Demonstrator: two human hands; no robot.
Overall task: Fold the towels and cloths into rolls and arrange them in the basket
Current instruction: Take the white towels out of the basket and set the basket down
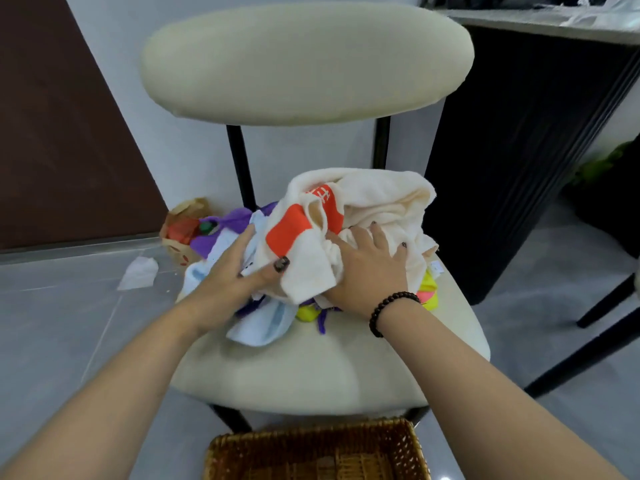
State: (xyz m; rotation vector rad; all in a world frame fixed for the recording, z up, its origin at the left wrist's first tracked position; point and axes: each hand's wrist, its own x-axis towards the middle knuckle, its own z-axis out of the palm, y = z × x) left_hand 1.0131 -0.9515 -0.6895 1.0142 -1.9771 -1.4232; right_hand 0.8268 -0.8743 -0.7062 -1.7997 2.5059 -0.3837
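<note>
A heap of towels and cloths is piled on the cream padded chair seat (329, 368), topped by a crumpled cream terry towel with orange patches (363, 209). The towel's lower fold is pinched by the left hand (239, 261), thumb curled over it, above a pale blue cloth (263, 323). The towel is pressed flat by the right hand (370, 268), fingers spread and relaxed. The woven brown wicker basket (317, 452) is seen on the floor, just before the chair.

Crumpled cream towel with orange band (363, 206) heaped atop blue, purple, yellow cloths (263, 323), wicker basket (317, 452) below
</note>
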